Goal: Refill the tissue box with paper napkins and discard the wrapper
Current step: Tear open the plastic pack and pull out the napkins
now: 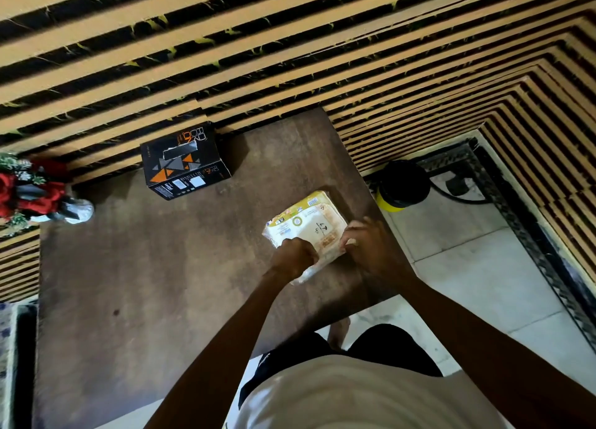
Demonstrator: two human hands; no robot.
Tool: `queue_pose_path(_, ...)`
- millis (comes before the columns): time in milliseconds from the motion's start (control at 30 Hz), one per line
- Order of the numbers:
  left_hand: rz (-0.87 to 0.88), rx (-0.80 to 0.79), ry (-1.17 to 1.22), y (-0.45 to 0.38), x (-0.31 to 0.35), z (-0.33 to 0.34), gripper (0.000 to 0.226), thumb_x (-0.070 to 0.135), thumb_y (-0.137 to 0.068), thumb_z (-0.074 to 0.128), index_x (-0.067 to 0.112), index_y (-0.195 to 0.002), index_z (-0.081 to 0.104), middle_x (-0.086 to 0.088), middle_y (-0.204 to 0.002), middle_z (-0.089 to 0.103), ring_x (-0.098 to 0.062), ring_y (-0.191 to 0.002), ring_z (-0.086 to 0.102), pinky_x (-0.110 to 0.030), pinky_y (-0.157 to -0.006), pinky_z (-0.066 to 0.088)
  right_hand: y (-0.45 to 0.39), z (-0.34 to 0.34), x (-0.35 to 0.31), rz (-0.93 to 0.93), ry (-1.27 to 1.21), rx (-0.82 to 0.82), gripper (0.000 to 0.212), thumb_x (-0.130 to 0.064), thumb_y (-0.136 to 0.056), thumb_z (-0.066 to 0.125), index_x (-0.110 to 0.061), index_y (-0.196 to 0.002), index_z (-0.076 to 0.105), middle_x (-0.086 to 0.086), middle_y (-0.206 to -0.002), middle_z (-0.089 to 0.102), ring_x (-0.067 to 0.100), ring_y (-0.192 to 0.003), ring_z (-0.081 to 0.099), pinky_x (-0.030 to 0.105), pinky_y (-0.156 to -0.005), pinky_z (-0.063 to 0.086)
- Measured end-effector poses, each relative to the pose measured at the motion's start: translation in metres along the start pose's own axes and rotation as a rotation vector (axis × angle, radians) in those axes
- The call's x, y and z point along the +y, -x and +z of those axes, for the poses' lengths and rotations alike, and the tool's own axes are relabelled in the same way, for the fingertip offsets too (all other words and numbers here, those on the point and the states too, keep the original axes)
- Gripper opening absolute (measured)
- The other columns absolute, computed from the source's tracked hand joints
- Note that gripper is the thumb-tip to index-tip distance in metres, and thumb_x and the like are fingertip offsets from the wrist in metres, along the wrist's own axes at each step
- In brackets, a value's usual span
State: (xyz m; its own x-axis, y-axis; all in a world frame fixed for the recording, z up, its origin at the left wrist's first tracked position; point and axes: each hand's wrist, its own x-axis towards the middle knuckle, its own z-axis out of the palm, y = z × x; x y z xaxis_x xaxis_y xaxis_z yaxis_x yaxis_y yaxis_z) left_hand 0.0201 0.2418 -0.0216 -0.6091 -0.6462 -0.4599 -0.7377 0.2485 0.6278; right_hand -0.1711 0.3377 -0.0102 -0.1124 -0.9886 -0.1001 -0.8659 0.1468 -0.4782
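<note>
Both bare forearms are stretched forward from the torso and drawn together at the pack. The left hand is closed in a fist on the pack's near edge, knuckles up. The right hand is curled just beside it, fingers pinched on the same edge, wrist bent inward.

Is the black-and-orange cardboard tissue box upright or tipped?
Upright: the black-and-orange cardboard tissue box stands on the brown wooden table, dispensing slot up.
</note>
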Motion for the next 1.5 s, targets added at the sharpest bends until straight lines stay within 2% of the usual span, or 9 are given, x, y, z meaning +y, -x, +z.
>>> queue_pose_path(267, -0.171, 0.299, 0.474, 0.006, 0.014, -0.01, 0.009, 0.016, -0.08, 0.075, 0.01, -0.073, 0.073, -0.003, -0.071, 0.069, -0.007, -0.053, 0.062, -0.046, -0.061, 0.06, 0.018, -0.005, 0.015, -0.226, 0.259, -0.009, 0.01, -0.02, -0.067, 0.074, -0.022, -0.071, 0.065, -0.003, -0.081, 0.07, 0.02, -0.083, 0.063, 0.034, -0.072, 0.05)
queue_pose_path(433, -0.047, 0.304, 0.183, 0.012, 0.034, 0.001, 0.014, 0.012, -0.079, 0.067, 0.023, -0.07, 0.067, 0.005, -0.071, 0.068, -0.014, -0.065, 0.063, -0.032, -0.061, 0.053, 0.019, 0.002, 0.023, -0.101, 0.434, -0.278, 0.032, -0.045, -0.072, 0.067, -0.024, -0.097, 0.067, 0.001, -0.097, 0.074, 0.021, -0.086, 0.07, 0.034, -0.078, 0.056)
queue_pose_path(633, 0.088, 0.349, 0.055, 0.026, 0.049, 0.025, 0.007, 0.02, -0.086, 0.056, 0.022, -0.083, 0.061, 0.001, -0.089, 0.069, -0.019, -0.079, 0.065, -0.036, -0.07, 0.055, 0.03, 0.005, -0.005, -0.033, 0.055, -0.323, 0.031, -0.013, -0.093, 0.052, -0.013, -0.121, 0.064, 0.01, -0.124, 0.065, 0.027, -0.117, 0.058, 0.035, -0.102, 0.042)
queue_pose_path(767, 0.108, 0.421, 0.109, 0.03, 0.053, 0.029, 0.005, 0.022, -0.089, 0.058, 0.021, -0.085, 0.061, 0.0, -0.085, 0.068, -0.019, -0.075, 0.065, -0.039, -0.068, 0.056, 0.03, 0.024, 0.0, 0.416, -0.364, -0.382, 0.031, -0.009, -0.09, 0.054, -0.005, -0.119, 0.062, 0.017, -0.118, 0.064, 0.033, -0.111, 0.06, 0.04, -0.098, 0.048)
queue_pose_path(1000, 0.047, 0.342, 0.117, 0.03, 0.054, 0.032, 0.014, 0.014, -0.088, 0.058, 0.02, -0.099, 0.064, 0.0, -0.079, 0.067, -0.018, -0.071, 0.067, -0.031, -0.066, 0.055, 0.016, 0.043, 0.008, 1.086, -1.236, -0.119, 0.022, -0.007, -0.091, 0.06, -0.003, -0.113, 0.058, 0.013, -0.109, 0.059, 0.017, -0.089, 0.059, 0.022, -0.075, 0.051)
queue_pose_path(1133, 0.009, 0.408, 0.083, 0.027, 0.052, 0.03, 0.018, 0.012, -0.087, 0.055, 0.023, -0.101, 0.056, -0.007, -0.091, 0.07, -0.021, -0.074, 0.066, -0.033, -0.065, 0.055, 0.008, 0.049, 0.01, 1.171, -1.32, -0.113, 0.023, -0.007, -0.092, 0.059, 0.002, -0.113, 0.061, 0.012, -0.107, 0.068, 0.025, -0.098, 0.066, 0.031, -0.091, 0.055)
queue_pose_path(1233, 0.056, 0.416, 0.084, 0.024, 0.052, 0.026, 0.013, 0.015, -0.09, 0.055, 0.022, -0.1, 0.048, -0.001, -0.084, 0.065, -0.016, -0.069, 0.059, -0.031, -0.062, 0.049, 0.0, 0.056, 0.007, 1.198, -1.199, -0.062, 0.023, -0.024, -0.088, 0.068, -0.001, -0.084, 0.068, 0.004, -0.068, 0.07, 0.015, -0.058, 0.063, 0.021, -0.055, 0.054)
queue_pose_path(1367, 0.078, 0.346, 0.087, 0.018, 0.045, 0.024, 0.013, 0.02, -0.094, 0.053, 0.015, -0.106, 0.053, 0.002, -0.09, 0.06, -0.017, -0.077, 0.059, -0.031, -0.067, 0.049, -0.012, 0.063, 0.005, 1.187, -1.45, 0.003, 0.032, -0.017, -0.089, 0.065, -0.005, -0.117, 0.057, 0.015, -0.109, 0.067, 0.028, -0.098, 0.066, 0.039, -0.081, 0.058)
queue_pose_path(1500, -0.03, 0.337, 0.083, 0.0, 0.019, 0.016, 0.029, 0.022, -0.095, 0.052, 0.008, -0.121, 0.057, -0.015, -0.123, 0.058, -0.032, -0.114, 0.055, -0.041, -0.095, 0.047, -0.021, 0.049, -0.017, 1.189, -1.626, 0.073, 0.038, -0.025, -0.093, 0.058, -0.007, -0.126, 0.054, 0.013, -0.12, 0.064, 0.029, -0.109, 0.063, 0.038, -0.074, 0.056)
